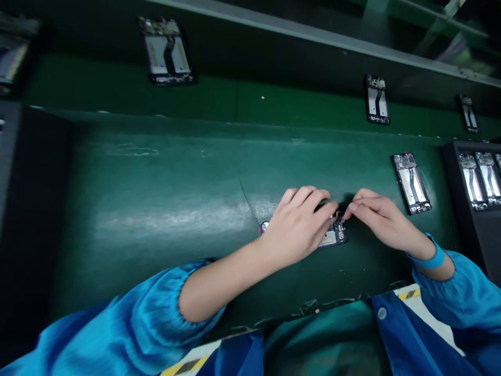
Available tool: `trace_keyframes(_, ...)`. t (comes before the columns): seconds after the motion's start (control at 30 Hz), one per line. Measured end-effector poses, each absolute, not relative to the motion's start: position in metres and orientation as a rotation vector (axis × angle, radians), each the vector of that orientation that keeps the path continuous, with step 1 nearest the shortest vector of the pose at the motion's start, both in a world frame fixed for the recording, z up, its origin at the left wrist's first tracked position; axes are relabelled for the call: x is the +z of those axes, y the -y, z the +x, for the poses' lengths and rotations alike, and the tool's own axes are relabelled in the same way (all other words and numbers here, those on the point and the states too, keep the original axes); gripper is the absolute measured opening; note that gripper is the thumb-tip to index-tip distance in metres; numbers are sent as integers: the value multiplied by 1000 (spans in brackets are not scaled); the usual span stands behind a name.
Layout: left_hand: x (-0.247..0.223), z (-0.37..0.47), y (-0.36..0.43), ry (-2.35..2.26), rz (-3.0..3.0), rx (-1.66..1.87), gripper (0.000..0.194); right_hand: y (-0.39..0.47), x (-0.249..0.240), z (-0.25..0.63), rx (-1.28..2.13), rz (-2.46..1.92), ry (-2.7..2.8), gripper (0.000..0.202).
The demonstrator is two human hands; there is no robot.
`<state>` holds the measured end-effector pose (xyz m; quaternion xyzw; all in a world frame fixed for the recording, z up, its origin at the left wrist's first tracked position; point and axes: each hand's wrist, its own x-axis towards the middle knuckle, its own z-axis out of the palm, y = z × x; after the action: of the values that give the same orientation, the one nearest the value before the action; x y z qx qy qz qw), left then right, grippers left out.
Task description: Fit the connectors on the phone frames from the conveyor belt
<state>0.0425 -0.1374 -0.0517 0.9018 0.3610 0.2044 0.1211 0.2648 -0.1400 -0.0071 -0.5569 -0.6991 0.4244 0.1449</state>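
An opened phone [329,239] lies sideways on the green mat, its bare circuit parts showing at the right end. My left hand [299,224] is over it with fingers bent, covering most of its middle and gripping it. Something dark shows by the left fingertips, too hidden to name. Close to the phone's right end, my right hand [373,214] has thumb and forefinger pinched together. Whatever lies between those fingers is too small to make out. A thin dark wire [247,201] runs up and left from near the phone's left end.
Another opened phone [412,184] rests on the mat [156,172] to the right. A black tray [454,172] at the right edge holds several more. Along the green strip [266,107] behind stand further phones, among them one [378,99]. A dark box [35,209] borders the left.
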Motion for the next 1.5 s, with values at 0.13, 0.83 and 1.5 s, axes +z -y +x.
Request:
trace_keyframes(0.13, -51, 25, 152, -893, 2773, 558, 39, 158, -9, 273, 943, -1519, 2022, 29)
trace_keyframes(0.83, -57, 24, 154, -946, 2772, 452, 55, 153, -52, 266, 445, -1189, 2239, 21)
trace_keyframes(1.5, -54, 20, 145, -910, 2663, 452, 47, 137, -37, 267, 995, -1476, 1850, 38)
